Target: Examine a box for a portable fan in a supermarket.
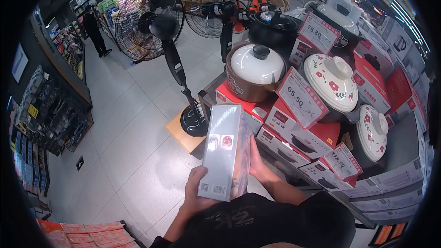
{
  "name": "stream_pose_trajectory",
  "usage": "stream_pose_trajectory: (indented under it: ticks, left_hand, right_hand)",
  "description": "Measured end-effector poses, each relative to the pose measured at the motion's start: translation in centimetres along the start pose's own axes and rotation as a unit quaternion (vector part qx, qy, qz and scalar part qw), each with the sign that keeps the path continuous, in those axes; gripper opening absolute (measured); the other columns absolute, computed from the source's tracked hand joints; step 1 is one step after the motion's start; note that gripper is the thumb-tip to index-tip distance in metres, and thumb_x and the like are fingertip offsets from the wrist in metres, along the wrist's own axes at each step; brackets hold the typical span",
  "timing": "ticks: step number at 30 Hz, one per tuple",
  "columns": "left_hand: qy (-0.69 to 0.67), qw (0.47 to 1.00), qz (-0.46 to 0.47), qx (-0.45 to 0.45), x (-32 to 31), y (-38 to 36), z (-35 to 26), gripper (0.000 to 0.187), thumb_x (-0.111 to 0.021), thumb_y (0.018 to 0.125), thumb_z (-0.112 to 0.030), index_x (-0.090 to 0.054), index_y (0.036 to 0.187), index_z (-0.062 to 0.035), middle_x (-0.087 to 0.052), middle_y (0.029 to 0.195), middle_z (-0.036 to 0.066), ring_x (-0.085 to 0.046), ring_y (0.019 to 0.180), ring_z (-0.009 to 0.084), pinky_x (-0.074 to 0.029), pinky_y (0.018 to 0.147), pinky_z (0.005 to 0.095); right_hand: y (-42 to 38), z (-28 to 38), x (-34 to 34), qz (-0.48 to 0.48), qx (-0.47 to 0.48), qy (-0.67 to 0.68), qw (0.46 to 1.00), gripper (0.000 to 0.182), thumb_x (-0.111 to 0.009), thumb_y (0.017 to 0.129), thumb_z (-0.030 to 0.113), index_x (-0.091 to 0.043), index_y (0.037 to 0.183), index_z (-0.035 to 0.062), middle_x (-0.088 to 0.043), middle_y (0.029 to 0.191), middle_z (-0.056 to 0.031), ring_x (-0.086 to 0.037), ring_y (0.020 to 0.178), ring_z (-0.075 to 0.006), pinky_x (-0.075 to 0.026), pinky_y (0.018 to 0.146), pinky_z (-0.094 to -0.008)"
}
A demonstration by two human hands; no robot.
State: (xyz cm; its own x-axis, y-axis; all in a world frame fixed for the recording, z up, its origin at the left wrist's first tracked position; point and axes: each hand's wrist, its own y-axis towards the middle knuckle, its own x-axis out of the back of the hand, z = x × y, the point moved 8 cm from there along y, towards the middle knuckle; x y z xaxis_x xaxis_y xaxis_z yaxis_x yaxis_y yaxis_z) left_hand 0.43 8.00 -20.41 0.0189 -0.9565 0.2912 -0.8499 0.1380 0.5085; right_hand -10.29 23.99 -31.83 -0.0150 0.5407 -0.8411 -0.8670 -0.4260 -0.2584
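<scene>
A tall grey cardboard box (225, 160) is held in front of my chest, its narrow side facing me, with a barcode near the bottom and a round red picture higher up. My left hand (196, 188) grips its lower left edge, thumb on the narrow face. On the other side my right hand (258, 161) lies against the box's right face, its fingers mostly hidden behind it. Just beyond the box is a brown pot (250, 85) with a white lid. A price sign reading 65.50 (301, 97) stands to its right.
Stacked red and white boxes (298, 133) carry flowered-lid pots (330, 82) on my right. Black standing fans (149, 23) rise ahead, one on a wooden block (183, 133). Tiled floor (124, 128) runs left toward shelves (50, 110). A person in dark clothes (94, 32) stands farther off.
</scene>
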Motion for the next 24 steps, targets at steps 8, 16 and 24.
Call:
stream_pose_trajectory:
  ticks: [8, 16, 24]
  left_hand:
    - [0.022, 1.000, 0.000, -0.020, -0.2, 0.0, -0.4, 0.097, -0.089, 0.055, -0.023, -0.032, 0.133, -0.0082, -0.049, 0.115, 0.020, -0.054, 0.102, 0.0327, -0.046, 0.085, 0.0389]
    - [0.002, 1.000, 0.004, -0.004, -0.2, -0.2, -0.2, 0.098, -0.089, 0.055, -0.023, -0.032, 0.134, -0.0095, -0.048, 0.116, 0.020, -0.052, 0.105, 0.0332, -0.045, 0.086, 0.0398]
    - [0.055, 0.996, 0.046, -0.045, -0.3, 0.5, -2.1, 0.107, -0.087, 0.059, -0.008, -0.018, 0.140, -0.0079, -0.046, 0.117, 0.017, -0.057, 0.100, 0.0248, -0.048, 0.083, 0.0369]
  right_hand:
    - [-0.1, 0.1, 0.1, 0.003, 0.003, -0.011, 1.000, 0.075, -0.034, 0.090, 0.064, -0.028, 0.143, 0.0106, -0.037, 0.141, -0.0117, -0.039, 0.127, -0.0266, -0.033, 0.106, -0.0424]
    - [-0.3, 0.2, -0.4, 0.005, -0.002, -0.005, 1.000, 0.075, -0.034, 0.090, 0.064, -0.029, 0.142, 0.0108, -0.038, 0.141, -0.0110, -0.039, 0.127, -0.0259, -0.033, 0.106, -0.0418]
    - [-0.4, 0.1, -0.2, 0.007, 0.002, 0.016, 1.000, 0.073, -0.036, 0.090, 0.063, -0.032, 0.141, 0.0106, -0.040, 0.140, -0.0105, -0.041, 0.125, -0.0264, -0.033, 0.105, -0.0421]
